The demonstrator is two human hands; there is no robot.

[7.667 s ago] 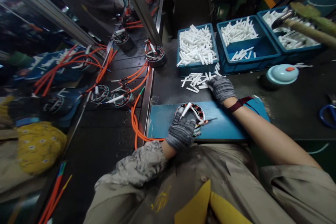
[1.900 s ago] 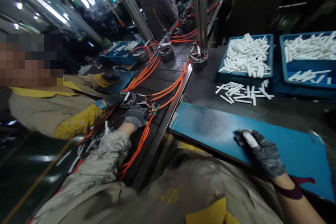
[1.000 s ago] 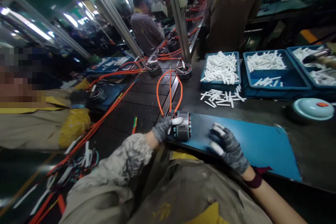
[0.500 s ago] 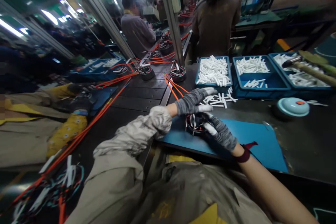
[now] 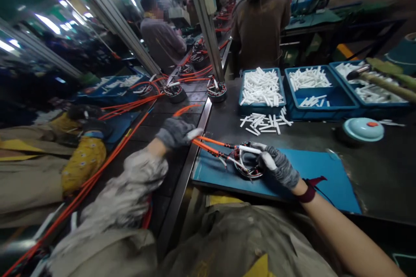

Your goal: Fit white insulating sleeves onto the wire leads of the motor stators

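In the head view, my left hand (image 5: 178,133) is closed on the orange cables (image 5: 212,140), which run rightward to the wired ring (image 5: 239,168) on the blue board (image 5: 315,173). My right hand (image 5: 280,166), nearer this ring, is half curled at its right rim; its grip I cannot tell.

Dim, blurry, glaring lamps (image 5: 47,24) upper left

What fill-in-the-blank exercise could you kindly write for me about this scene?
The grey knit-gloved left hand holds thin, flexible ____ cables.
The grey knit-gloved right hand touches the round black wired ring on the flat rectangular ____ board.
On the picture's right side, ____ rectangular blue plastic bins hold short white tubes.

Missing words: orange; blue; three.
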